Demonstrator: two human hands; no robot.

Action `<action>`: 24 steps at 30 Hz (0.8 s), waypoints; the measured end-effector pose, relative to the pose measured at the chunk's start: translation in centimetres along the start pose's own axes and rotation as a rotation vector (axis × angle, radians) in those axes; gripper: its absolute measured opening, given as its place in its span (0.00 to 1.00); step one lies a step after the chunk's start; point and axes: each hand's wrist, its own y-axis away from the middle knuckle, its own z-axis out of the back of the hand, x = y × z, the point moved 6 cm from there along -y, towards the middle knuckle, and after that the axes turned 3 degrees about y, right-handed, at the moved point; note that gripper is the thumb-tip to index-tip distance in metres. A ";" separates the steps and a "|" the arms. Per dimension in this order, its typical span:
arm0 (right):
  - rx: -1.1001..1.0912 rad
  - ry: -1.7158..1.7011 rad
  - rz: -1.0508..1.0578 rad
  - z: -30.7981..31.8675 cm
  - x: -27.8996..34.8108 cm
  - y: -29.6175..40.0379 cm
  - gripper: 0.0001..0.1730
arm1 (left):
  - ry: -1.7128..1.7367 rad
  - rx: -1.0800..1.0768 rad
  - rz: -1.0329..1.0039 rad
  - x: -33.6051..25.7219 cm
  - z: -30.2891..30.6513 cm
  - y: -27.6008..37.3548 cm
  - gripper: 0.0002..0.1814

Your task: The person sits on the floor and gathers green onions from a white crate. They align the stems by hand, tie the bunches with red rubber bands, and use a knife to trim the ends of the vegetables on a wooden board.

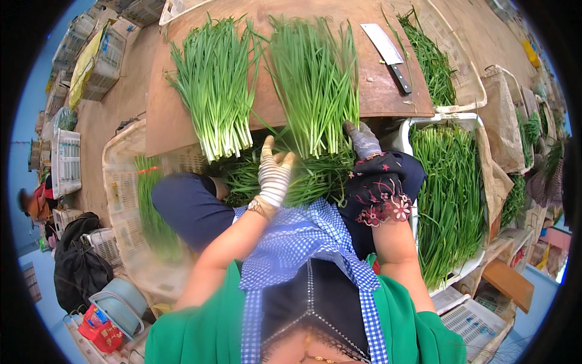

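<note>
Two loose bunches of green Chinese chives lie on a brown wooden board, a left bunch (pixel 220 86) and a right bunch (pixel 318 82), their pale cut ends over the near edge. My left hand (pixel 275 175), in a striped glove, is raised with fingers apart just below and left of the right bunch's ends. My right hand (pixel 363 139), in a grey glove, is at the right side of that bunch's ends; whether it grips any stalks is unclear. A cleaver (pixel 386 54) with a black handle lies on the board (pixel 382 102) at the right. Loose leaves (pixel 313 179) fill my lap area.
At my left, a pale plastic crate (pixel 122 200) holds chives tied with a red band (pixel 150 170). A white crate (pixel 407 132) packed with chives stands at my right. Beyond it is another crate (pixel 466 68) of leaves. A blue bucket (pixel 120 302) stands lower left.
</note>
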 end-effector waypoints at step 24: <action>-0.652 0.496 1.047 -1.1 8.8 11.2 0.27 | 0.119 0.176 0.343 2.5 0.5 0.7 0.14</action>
